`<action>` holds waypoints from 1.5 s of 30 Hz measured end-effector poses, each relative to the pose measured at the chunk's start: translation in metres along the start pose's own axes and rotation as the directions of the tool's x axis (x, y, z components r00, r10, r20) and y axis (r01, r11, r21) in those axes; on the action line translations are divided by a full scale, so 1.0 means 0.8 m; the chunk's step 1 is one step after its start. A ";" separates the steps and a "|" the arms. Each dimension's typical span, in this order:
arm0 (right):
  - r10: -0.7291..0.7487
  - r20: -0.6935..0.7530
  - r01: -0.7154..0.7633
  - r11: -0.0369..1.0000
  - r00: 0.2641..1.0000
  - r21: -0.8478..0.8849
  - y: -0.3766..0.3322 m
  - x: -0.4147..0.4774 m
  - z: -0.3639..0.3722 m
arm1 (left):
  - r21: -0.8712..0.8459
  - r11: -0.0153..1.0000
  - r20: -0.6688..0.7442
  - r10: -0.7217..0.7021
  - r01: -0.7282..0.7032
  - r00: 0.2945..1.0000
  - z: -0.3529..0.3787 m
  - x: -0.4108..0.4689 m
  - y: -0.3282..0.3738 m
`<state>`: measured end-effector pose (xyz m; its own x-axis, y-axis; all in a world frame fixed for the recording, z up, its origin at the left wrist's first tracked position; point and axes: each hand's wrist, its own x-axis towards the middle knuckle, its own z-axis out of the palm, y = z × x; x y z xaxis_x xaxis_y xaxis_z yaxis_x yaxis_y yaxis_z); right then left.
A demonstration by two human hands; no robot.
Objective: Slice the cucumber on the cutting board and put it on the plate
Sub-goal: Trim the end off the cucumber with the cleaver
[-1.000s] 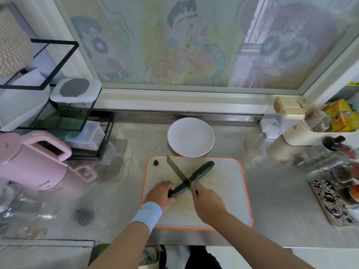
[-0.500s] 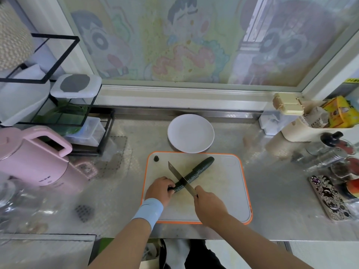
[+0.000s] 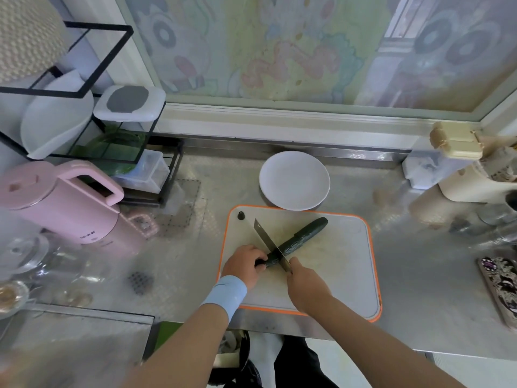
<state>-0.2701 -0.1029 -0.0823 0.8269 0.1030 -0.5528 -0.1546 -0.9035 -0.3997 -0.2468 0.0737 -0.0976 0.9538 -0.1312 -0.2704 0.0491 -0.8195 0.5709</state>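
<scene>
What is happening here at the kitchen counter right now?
A person is about to slice a cucumber on the orange-edged cutting board. The left hand holds the cucumber's near end, and the right hand grips a knife whose blade lies across the cucumber, close to the left fingers. The cucumber looks uncut, and no slices lie on the white plate behind the board.

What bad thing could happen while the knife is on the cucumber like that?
The left hand grips the cucumber's near end right beside the knife, so a slip might cut that hand. Most of the round cucumber lies unheld past the knife on the cutting board, so it could roll or swing as the right hand presses down.
</scene>
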 end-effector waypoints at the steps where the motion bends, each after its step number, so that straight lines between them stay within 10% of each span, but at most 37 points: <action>1: 0.002 0.005 -0.002 1.000 1.000 0.003 -0.001 0.000 -0.001 | -0.005 1.000 0.022 0.018 -0.018 1.000 -0.001 0.000 -0.003; 45: -0.057 0.024 0.058 0.998 0.998 -0.018 -0.063 -0.039 0.046 | -0.079 0.983 0.009 -0.164 0.165 0.986 -0.024 -0.046 -0.049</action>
<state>-0.3082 -0.0456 -0.0716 0.8210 0.1647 -0.5466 -0.0967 -0.9035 -0.4175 -0.2779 0.1216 -0.0950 0.9301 0.0004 -0.3672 0.2287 -0.7832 0.5782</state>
